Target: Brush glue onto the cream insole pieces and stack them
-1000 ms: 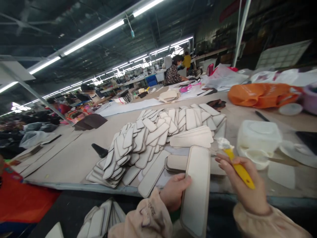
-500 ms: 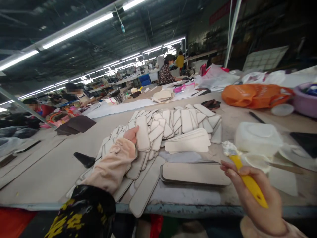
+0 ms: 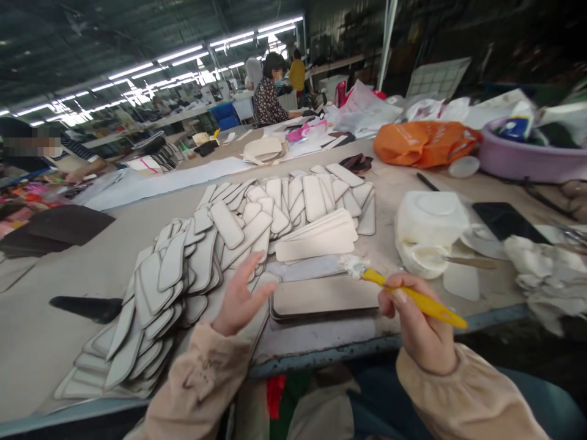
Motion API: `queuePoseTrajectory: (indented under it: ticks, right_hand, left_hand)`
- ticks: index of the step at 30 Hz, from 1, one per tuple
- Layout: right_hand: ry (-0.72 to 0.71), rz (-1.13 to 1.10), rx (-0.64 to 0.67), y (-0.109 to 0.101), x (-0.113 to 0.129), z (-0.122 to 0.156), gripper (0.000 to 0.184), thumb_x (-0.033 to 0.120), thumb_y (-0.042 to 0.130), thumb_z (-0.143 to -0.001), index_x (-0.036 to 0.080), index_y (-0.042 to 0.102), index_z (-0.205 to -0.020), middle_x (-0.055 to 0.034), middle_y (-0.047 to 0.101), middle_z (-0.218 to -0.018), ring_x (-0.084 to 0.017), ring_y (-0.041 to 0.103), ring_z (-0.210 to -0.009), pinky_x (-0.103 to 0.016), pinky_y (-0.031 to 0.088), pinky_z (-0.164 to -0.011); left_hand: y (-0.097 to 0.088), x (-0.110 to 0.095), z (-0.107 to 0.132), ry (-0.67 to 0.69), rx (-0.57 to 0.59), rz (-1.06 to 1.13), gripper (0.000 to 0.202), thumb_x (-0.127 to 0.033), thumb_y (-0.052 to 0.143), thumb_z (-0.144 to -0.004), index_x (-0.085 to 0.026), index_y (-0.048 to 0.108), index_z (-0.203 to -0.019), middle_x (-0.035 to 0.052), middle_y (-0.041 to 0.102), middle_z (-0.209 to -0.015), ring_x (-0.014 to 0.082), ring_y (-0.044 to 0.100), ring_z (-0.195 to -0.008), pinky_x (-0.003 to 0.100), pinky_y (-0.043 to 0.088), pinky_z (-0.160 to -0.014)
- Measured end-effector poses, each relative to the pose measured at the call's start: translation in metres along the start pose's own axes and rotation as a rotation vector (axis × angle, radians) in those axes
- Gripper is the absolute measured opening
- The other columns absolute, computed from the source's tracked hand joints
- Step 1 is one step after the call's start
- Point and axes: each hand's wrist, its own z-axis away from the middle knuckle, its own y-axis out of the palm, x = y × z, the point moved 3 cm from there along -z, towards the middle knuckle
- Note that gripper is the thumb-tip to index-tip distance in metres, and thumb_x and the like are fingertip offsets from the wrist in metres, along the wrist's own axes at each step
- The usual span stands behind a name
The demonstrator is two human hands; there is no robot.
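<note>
Ideally, stroke brush (image 3: 431,307) lengthwise, easing white paste (image 3: 353,267) evenly over panel stack (image 3: 325,294) lying near front edge of bench (image 3: 68,263). Gripping brush in right hand (image 3: 424,330), bristles leftward, perhaps just clear of stack. Holding left hand (image 3: 241,299) empty, fingers spread, between stack and loose panels (image 3: 172,263).

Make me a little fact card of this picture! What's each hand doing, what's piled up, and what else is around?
Left hand: open, nothing seen in it
Right hand: holding a yellow brush
Bristles: covered in white stuff
Between the hands: a stack of long pale pieces
Big pile: many overlapping pale pieces
Farther right: white container, orange bag, purple basin
Across the table: a person in a patterned top
</note>
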Motion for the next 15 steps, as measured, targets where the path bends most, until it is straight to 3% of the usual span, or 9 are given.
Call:
queuePoseTrajectory:
  ticks: [2, 5, 10, 15]
  right_hand:
    - [0.095, -0.114, 0.048, 0.011, -0.003, 0.006, 0.017, 0.035, 0.048, -0.091, 0.020, 0.054, -0.098, 0.0026, 0.051, -0.056, -0.013, 0.048, -0.048, -0.026, 0.037, -0.044]
    - [0.182, -0.176, 0.150, 0.031, -0.006, 0.019, 0.018, 0.036, 0.050, -0.090, 0.020, 0.054, -0.099, 0.0020, 0.052, -0.057, -0.014, 0.048, -0.051, -0.028, 0.038, -0.047]
    - [0.236, -0.168, 0.312, 0.056, -0.006, 0.034, 0.018, 0.037, 0.049, -0.091, 0.021, 0.053, -0.100, 0.0018, 0.054, -0.059, -0.014, 0.049, -0.054, -0.028, 0.039, -0.052]
    - [0.249, -0.163, 0.405, 0.074, -0.002, 0.036, 0.019, 0.038, 0.048, -0.092, 0.021, 0.053, -0.098, 0.0023, 0.055, -0.061, -0.013, 0.049, -0.055, -0.028, 0.039, -0.054]
  left_hand:
    - [0.027, -0.003, 0.038, 0.054, 0.131, 0.004, 0.082, -0.046, 0.070, -0.071, -0.019, 0.037, -0.141, 0.0133, 0.038, -0.147, 0.0319, 0.030, -0.137, 0.051, 0.025, -0.113]
    - [0.048, 0.005, 0.063, 0.025, 0.185, 0.016, 0.092, -0.047, 0.073, -0.068, -0.018, 0.030, -0.144, 0.0155, 0.032, -0.149, 0.0357, 0.021, -0.140, 0.056, 0.020, -0.113]
    - [0.052, 0.017, 0.064, 0.009, 0.125, 0.056, 0.075, -0.043, 0.067, -0.075, -0.016, 0.038, -0.140, 0.0155, 0.045, -0.141, 0.0324, 0.033, -0.135, 0.052, 0.026, -0.112]
    - [0.052, 0.018, 0.066, 0.089, 0.018, 0.058, 0.075, -0.042, 0.071, -0.072, -0.013, 0.043, -0.135, 0.0162, 0.050, -0.135, 0.0314, 0.037, -0.132, 0.049, 0.029, -0.111]
